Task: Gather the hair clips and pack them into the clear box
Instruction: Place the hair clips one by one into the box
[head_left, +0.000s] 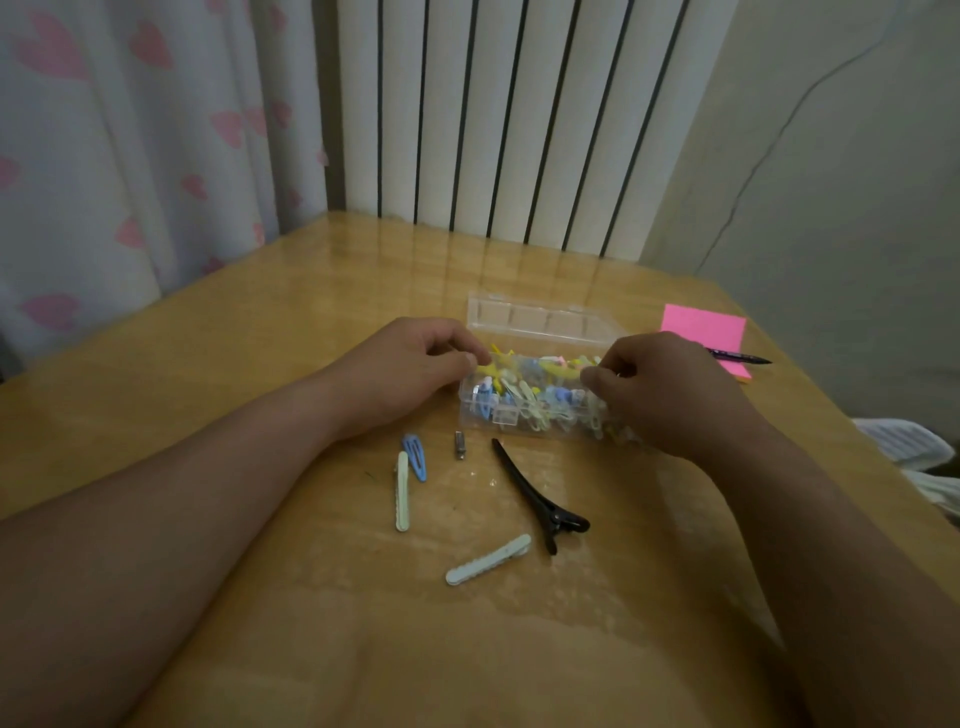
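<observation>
Clear box (503, 419): rectangular, transparent plastic, lying lengthwise left to right on the bench (249, 353), with its hinged lid (540, 322) open and tilted back on the far side. It is filled with a heap of small pastel clips (540, 387) in blue, yellow, pale green and white; a yellow clip (500, 357) sticks up at the left end.

Loose clips lie flat on the near side of the box:
- a blue snap clip (414, 457)
- just beside it, a pale green scalloped clip (402, 491)
- a small metal clip (460, 445)
- a long black duckbill clip (535, 493), its tip pointing far-left
- nearest, a second pale green clip (488, 560), set diagonally
</observation>
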